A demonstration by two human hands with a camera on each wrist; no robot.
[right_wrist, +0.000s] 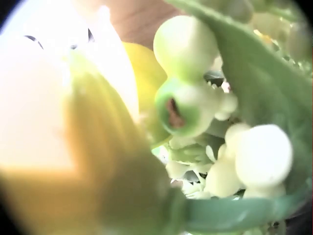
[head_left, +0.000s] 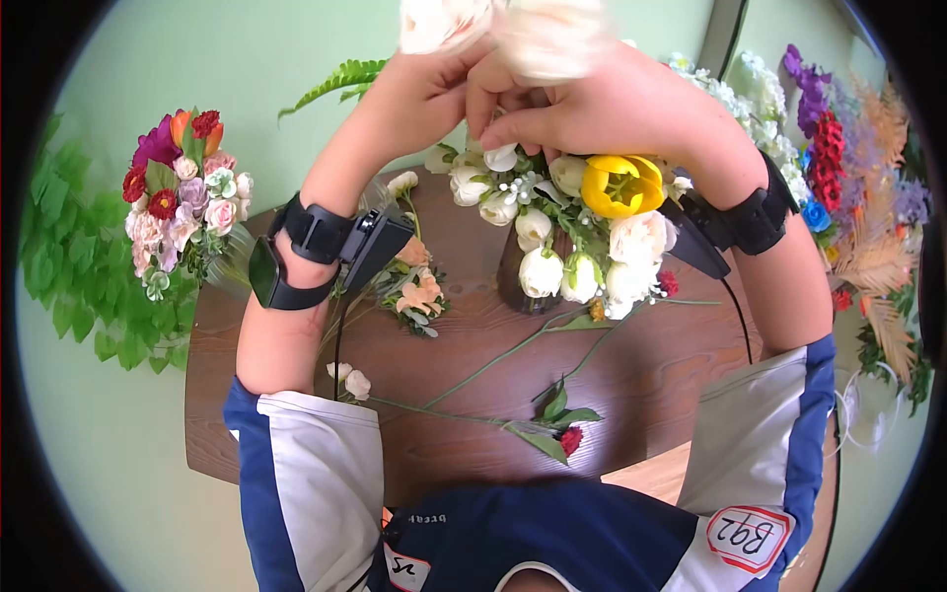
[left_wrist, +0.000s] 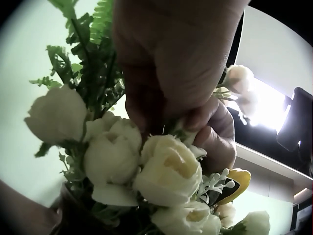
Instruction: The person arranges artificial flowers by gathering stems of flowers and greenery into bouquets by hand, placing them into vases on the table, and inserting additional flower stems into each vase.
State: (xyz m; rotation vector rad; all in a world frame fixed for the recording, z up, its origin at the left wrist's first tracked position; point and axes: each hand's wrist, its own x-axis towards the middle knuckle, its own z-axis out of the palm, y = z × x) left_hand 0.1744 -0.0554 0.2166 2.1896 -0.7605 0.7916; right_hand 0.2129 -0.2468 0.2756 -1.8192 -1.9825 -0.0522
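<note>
Both hands meet above a bouquet of white roses (head_left: 541,271) in a dark vase (head_left: 523,286). My left hand (head_left: 419,104) reaches in from the left, its fingers pinching down among the stems right behind the white blooms in the left wrist view. My right hand (head_left: 602,109) has its fingers curled against the left one, around a stem that the fingers mostly hide. Large pale pink roses (head_left: 552,39), blurred, rise above the hands. A yellow tulip (head_left: 622,187) sits in the bouquet just below the right hand. Blossoms and leaves fill the right wrist view.
On the wooden table (head_left: 286,345) lie a red flower (head_left: 570,441) with a long stem, small white flowers (head_left: 355,383) and peach flowers (head_left: 421,293). A mixed bouquet (head_left: 182,202) stands at the left, a fern (head_left: 345,81) behind, more flowers (head_left: 829,163) at the right.
</note>
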